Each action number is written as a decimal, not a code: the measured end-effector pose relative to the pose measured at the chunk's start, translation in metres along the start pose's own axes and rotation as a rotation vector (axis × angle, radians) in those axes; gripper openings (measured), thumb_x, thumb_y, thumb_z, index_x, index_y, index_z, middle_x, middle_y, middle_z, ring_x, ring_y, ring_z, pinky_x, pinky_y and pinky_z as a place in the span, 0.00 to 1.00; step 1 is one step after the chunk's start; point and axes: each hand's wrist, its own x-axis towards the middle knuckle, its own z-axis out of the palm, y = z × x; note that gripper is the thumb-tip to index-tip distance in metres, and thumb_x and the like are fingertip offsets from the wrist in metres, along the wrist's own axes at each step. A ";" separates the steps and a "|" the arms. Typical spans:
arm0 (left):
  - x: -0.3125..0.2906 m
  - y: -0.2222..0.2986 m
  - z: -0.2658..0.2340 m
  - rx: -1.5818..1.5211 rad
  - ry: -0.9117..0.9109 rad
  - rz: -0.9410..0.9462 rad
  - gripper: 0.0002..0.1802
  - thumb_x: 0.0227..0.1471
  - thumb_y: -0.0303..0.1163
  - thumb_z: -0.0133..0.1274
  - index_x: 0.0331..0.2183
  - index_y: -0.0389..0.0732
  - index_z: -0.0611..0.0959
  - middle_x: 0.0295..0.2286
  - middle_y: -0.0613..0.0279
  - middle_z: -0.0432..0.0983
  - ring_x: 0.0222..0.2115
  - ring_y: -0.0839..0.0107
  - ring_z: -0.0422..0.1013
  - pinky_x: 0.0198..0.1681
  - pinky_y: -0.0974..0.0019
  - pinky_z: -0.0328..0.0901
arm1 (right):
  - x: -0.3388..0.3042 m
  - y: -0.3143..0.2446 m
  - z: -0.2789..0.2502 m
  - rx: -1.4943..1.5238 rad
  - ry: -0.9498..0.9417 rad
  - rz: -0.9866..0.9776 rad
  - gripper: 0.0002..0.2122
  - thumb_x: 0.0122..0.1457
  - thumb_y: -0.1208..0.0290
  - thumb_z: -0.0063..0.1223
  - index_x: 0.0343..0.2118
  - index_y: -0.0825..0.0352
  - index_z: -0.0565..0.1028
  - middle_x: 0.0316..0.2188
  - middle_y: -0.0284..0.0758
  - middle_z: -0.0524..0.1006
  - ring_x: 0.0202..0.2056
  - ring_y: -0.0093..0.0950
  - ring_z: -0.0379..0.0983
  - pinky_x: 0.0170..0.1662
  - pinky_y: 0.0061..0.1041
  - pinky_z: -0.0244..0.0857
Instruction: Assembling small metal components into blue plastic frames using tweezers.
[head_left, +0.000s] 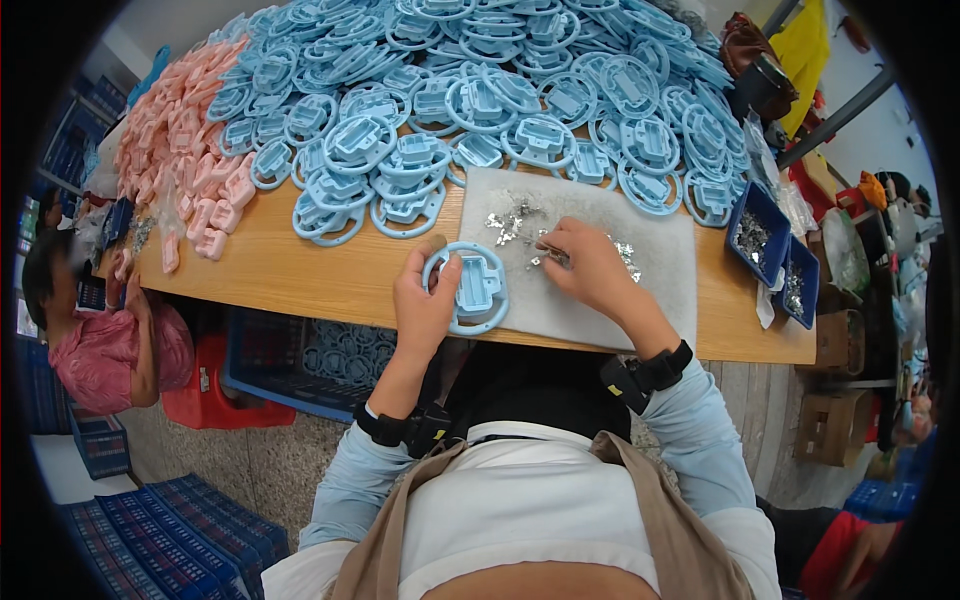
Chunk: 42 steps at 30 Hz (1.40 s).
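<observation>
My left hand grips a light blue round plastic part by its left rim, thumb on top, near the table's front edge. The part is a ring with a rectangular box-like recess in its middle. To its right, my right hand is over a pale grey mat, its fingertips pinched together on small metal pieces. Exactly how many pieces it has is hidden by the fingers. Loose small silver metal pieces lie on the mat beyond the hands, and more metal pieces lie just right of my right hand.
Light blue parts pile high across the back of the wooden table, with pink parts at far left. Two blue trays of metal pieces stand right. A blue crate sits below left, near a person in pink.
</observation>
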 end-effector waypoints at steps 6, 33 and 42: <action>0.003 -0.009 -0.004 0.509 0.068 0.402 0.16 0.44 0.29 0.55 0.36 0.32 0.75 0.42 0.51 0.68 0.44 0.62 0.64 0.46 0.64 0.59 | 0.001 -0.003 0.005 -0.120 -0.053 -0.114 0.06 0.46 0.75 0.52 0.29 0.67 0.75 0.29 0.36 0.70 0.26 0.35 0.70 0.31 0.31 0.64; 0.010 0.022 0.027 0.393 -0.150 0.479 0.04 0.40 0.28 0.57 0.23 0.39 0.79 0.49 0.49 0.60 0.51 0.51 0.57 0.52 0.56 0.51 | -0.001 -0.031 -0.009 0.648 -0.026 0.241 0.09 0.48 0.69 0.58 0.29 0.70 0.77 0.19 0.23 0.70 0.20 0.09 0.58 0.23 0.11 0.52; 0.009 0.022 0.015 0.008 -0.287 0.126 0.07 0.43 0.31 0.56 0.25 0.36 0.80 0.50 0.49 0.60 0.52 0.59 0.56 0.53 0.59 0.51 | 0.004 -0.041 -0.006 0.791 -0.051 0.283 0.07 0.47 0.71 0.56 0.25 0.70 0.77 0.16 0.23 0.69 0.19 0.10 0.58 0.21 0.13 0.52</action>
